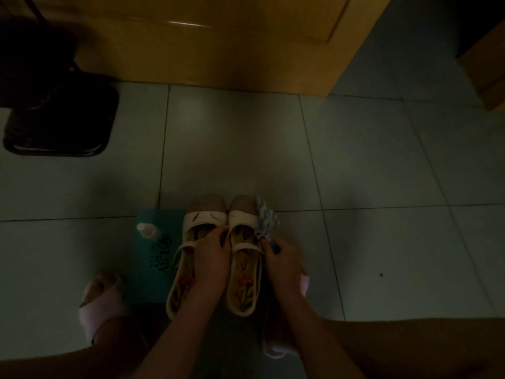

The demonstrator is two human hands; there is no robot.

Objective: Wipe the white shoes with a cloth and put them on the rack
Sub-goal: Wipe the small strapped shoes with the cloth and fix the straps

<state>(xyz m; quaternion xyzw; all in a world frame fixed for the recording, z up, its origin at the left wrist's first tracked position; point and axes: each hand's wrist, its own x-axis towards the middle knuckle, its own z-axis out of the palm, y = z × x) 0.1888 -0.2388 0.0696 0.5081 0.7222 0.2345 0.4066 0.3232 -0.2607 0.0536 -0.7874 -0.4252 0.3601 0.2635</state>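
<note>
Two white strapped shoes with flowered insoles stand side by side on the tiled floor, the left shoe (191, 233) and the right shoe (244, 272). My left hand (211, 258) lies between them, its fingers curled on the straps of both shoes. My right hand (282, 259) grips a blue and white patterned cloth (266, 218) against the outer side of the right shoe. The scene is dim.
A teal box (153, 258) lies left of the shoes with a small bottle (147, 230) on it. A dark rack or stool (60, 121) stands at the far left. A wooden door (218, 42) is ahead. My feet in pink slippers (101, 305) flank the shoes.
</note>
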